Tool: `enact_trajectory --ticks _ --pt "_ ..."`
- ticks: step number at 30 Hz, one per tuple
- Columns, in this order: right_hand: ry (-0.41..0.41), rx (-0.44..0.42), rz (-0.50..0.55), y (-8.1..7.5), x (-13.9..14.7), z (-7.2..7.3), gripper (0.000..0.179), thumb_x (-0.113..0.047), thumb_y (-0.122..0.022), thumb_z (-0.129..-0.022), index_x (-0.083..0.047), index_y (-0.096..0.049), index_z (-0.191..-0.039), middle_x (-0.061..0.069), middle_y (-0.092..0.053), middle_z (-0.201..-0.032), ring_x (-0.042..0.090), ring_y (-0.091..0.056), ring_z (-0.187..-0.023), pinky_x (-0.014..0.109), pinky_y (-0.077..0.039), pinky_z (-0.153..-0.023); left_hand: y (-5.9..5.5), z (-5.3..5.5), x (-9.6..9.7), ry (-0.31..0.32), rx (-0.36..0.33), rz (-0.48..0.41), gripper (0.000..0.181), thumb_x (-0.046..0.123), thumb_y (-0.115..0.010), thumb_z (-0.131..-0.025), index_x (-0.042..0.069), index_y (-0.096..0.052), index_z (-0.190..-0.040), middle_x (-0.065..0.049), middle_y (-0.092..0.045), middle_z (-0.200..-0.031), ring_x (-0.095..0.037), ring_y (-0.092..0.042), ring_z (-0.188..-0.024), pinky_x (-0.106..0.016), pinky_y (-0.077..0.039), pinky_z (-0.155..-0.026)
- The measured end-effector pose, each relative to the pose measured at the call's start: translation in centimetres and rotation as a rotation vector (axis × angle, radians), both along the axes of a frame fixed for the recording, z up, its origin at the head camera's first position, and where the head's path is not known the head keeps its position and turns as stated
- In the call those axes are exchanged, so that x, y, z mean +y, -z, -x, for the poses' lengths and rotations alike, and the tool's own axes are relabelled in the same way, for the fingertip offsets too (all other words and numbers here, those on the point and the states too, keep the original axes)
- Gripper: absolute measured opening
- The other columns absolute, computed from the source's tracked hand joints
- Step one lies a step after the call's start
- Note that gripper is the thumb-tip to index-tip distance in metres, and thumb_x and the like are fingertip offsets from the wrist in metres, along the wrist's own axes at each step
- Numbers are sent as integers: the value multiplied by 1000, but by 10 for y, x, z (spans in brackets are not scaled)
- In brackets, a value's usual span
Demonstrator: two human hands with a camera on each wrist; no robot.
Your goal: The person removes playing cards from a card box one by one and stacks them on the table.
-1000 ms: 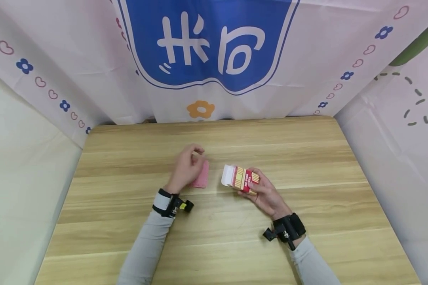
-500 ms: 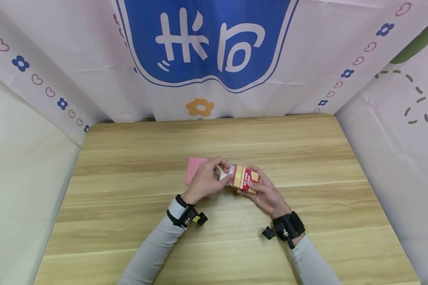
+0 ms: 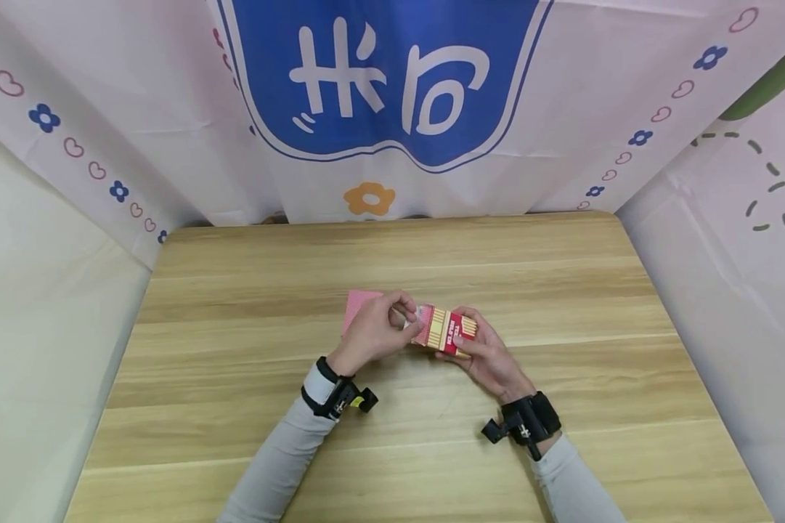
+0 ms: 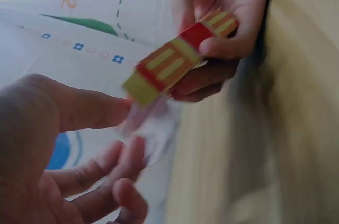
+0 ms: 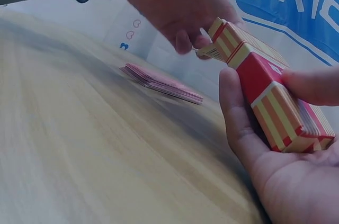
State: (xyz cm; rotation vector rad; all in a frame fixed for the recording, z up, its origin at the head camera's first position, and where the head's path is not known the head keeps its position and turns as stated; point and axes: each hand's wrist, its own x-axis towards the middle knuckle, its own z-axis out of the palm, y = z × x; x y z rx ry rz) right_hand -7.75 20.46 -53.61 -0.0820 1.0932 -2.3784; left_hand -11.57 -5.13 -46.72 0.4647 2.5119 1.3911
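The whole back is filled by a white cloth (image 3: 575, 109) printed with hearts and little flowers. In front of it the view is pretty much taken up by the wood-grain surface (image 3: 392, 450). A blue emblem (image 3: 395, 123) with 2 big white characters is printed on the cloth. The surface is reached over by 2 arms, both covered by grey sleeves (image 3: 277, 465).

Next size down, the 2 hands. The box (image 3: 446, 328) is gripped by the right hand (image 3: 497, 367), thumb laid along the printed face and fingers wrapped round underneath. The left hand (image 3: 374, 330) is held at the box's far end, thumb and fingers bent with a bit of a gap between them; whether anything's really pinched there can't be told, it's too blurry. Each wrist is circled by a black strap (image 3: 532, 418) with a small camera fitted.

The box itself (red and yellow stripes, red band) is held tilted, up off the surface, between the hands. A pink stack of cards (image 5: 161, 83) is laid on the surface, partly hidden by the left hand in the head view. Smallest of all, a pale flap (image 4: 156, 126) is touched by the left thumb.
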Motion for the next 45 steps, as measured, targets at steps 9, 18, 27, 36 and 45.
enact_trajectory --ticks 9,18,27,36,45 --pt "9 0 35 1 0 1 49 13 -43 -106 -16 -36 -145 14 -48 -147 28 -68 -125 41 -59 -102 -19 5 -23 -80 26 -89 15 13 -69 -97 8 -76 -109 -3 -75 -91 -15 -73 -79 -31 -61 -72" --pt "19 -8 66 1 2 5 51 15 -39 -105 -16 -37 -145 16 -48 -146 29 -68 -124 41 -59 -101 -16 33 -67 -158 95 -197 23 19 -63 -108 6 -76 -122 -16 -72 -122 -31 -74 -103 -33 -58 -85" --pt "22 -26 70 0 1 4 53 15 -43 -103 -16 -38 -145 17 -48 -146 31 -69 -123 41 -58 -102 27 58 -87 -215 7 -115 24 24 -76 -101 6 -77 -116 -13 -77 -114 -28 -74 -109 -43 -59 -99" --pt "12 -16 77 0 1 3 53 15 -43 -104 -16 -37 -146 17 -49 -147 31 -69 -124 41 -58 -103 44 56 -79 -240 108 14 16 21 -75 -102 8 -79 -110 -10 -78 -98 -20 -68 -85 -28 -52 -74" --pt "11 -14 74 2 2 2 52 14 -45 -103 -15 -37 -146 17 -51 -147 31 -69 -124 42 -58 -103 49 54 -77 -255 98 84 14 23 -75 -102 11 -80 -107 -9 -69 -109 -24 -60 -94 -36 -47 -82"
